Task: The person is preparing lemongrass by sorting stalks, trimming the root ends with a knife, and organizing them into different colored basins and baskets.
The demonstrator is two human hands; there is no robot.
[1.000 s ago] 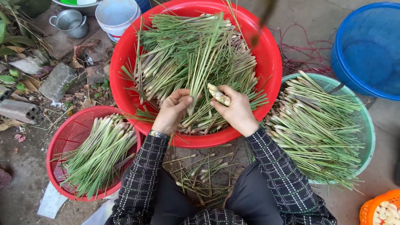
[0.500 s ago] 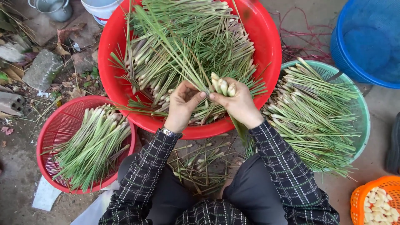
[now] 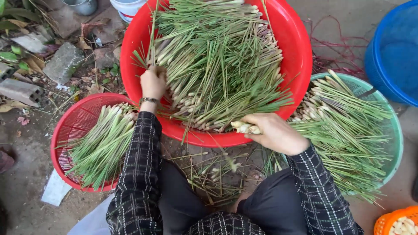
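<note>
Since half a second ago my left hand (image 3: 153, 82) has left the right and reached into the lemongrass stalks (image 3: 217, 65) heaped in the big red basin (image 3: 296, 52), fingers closed among them. My right hand (image 3: 272, 132) grips a few trimmed stalk ends (image 3: 244, 127) at the basin's near rim, beside the green basin (image 3: 394, 130).

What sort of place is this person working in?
Probably an outdoor yard used for sorting produce. The ground is bare earth with stones and dry leaves, and around the person stand a big red basin of lemongrass-like stalks, a red basket and a green basin.
</note>
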